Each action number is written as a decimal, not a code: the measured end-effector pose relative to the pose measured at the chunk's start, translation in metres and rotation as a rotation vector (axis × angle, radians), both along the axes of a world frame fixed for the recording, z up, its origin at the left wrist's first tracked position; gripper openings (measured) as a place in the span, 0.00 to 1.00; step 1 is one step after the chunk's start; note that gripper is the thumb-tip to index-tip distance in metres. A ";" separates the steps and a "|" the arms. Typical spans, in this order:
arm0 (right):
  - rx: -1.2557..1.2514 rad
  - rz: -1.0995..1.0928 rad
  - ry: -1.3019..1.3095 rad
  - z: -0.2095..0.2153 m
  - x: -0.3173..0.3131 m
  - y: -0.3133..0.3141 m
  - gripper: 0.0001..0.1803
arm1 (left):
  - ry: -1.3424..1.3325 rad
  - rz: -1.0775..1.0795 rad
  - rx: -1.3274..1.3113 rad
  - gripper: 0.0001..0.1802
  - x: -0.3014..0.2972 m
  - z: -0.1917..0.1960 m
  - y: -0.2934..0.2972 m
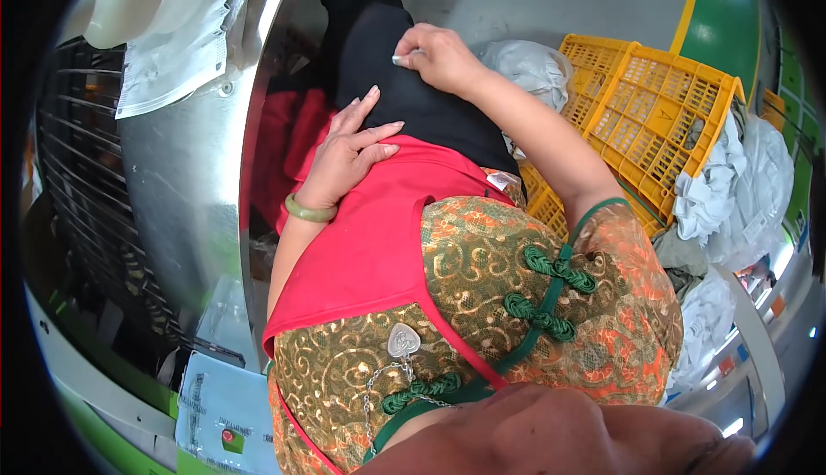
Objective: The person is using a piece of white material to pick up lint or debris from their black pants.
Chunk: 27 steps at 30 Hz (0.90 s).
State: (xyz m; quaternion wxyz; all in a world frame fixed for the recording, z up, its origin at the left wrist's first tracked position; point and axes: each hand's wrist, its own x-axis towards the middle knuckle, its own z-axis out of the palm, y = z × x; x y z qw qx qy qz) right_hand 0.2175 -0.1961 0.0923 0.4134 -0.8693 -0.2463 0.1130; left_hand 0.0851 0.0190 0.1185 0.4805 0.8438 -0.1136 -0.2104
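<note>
My left hand (346, 150) lies with its fingers spread on the red apron (344, 256), near the edge where the black cloth (430, 118) over my legs begins. A pale green bangle (311, 209) circles that wrist. Farther out and to the right, my right hand (440, 59) is closed, thumb and fingers pressed together just above the black cloth. A small pale spot shows at its thumb tip. Whether that is the nail or something pinched I cannot make out.
At the left stands a curved metal panel (185, 157) with a printed white sheet (176, 62) on it. Yellow plastic crates (658, 114) are on the right, beside bags and white cloth (718, 182). A light blue box (225, 410) is at the lower left.
</note>
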 end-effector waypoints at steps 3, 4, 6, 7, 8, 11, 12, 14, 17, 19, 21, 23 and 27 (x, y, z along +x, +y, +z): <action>-0.207 -0.181 -0.101 -0.036 0.029 0.001 0.07 | -0.015 0.019 -0.029 0.18 -0.005 -0.003 0.003; -0.224 -0.207 0.000 -0.043 0.037 -0.004 0.07 | -0.028 0.006 -0.041 0.19 -0.007 -0.008 0.005; -0.137 -0.357 0.283 -0.029 0.041 -0.007 0.08 | -0.006 0.032 -0.052 0.19 -0.011 -0.006 0.006; 0.043 -0.329 0.324 -0.024 0.033 -0.010 0.07 | -0.015 0.044 -0.049 0.19 -0.016 -0.006 0.006; 0.217 -0.312 0.340 -0.021 0.027 -0.018 0.06 | -0.043 0.040 -0.058 0.18 -0.015 -0.010 0.005; 0.095 -0.124 0.321 0.016 -0.021 -0.015 0.06 | -0.077 0.070 -0.083 0.18 -0.020 -0.008 0.002; 0.047 0.013 0.076 0.009 -0.028 -0.016 0.08 | -0.066 0.069 -0.099 0.18 -0.021 -0.008 0.004; -0.008 -0.088 0.116 0.016 -0.025 -0.001 0.08 | -0.029 0.113 -0.093 0.16 -0.019 0.005 0.006; -0.079 -0.194 0.083 -0.020 -0.002 0.002 0.08 | 0.033 0.176 -0.120 0.14 -0.011 0.000 0.002; -0.126 -0.262 0.091 -0.029 0.016 -0.009 0.08 | 0.198 0.301 -0.228 0.12 0.004 -0.002 0.001; -0.011 -0.340 0.256 -0.015 0.020 -0.016 0.08 | 0.289 0.460 -0.262 0.15 0.012 -0.017 0.005; 0.104 -0.350 0.401 0.002 0.015 -0.018 0.08 | 0.045 0.541 0.017 0.19 0.015 -0.035 -0.008; 0.077 -0.089 0.049 -0.037 -0.022 -0.004 0.06 | 0.039 0.412 -0.011 0.16 0.020 -0.061 -0.002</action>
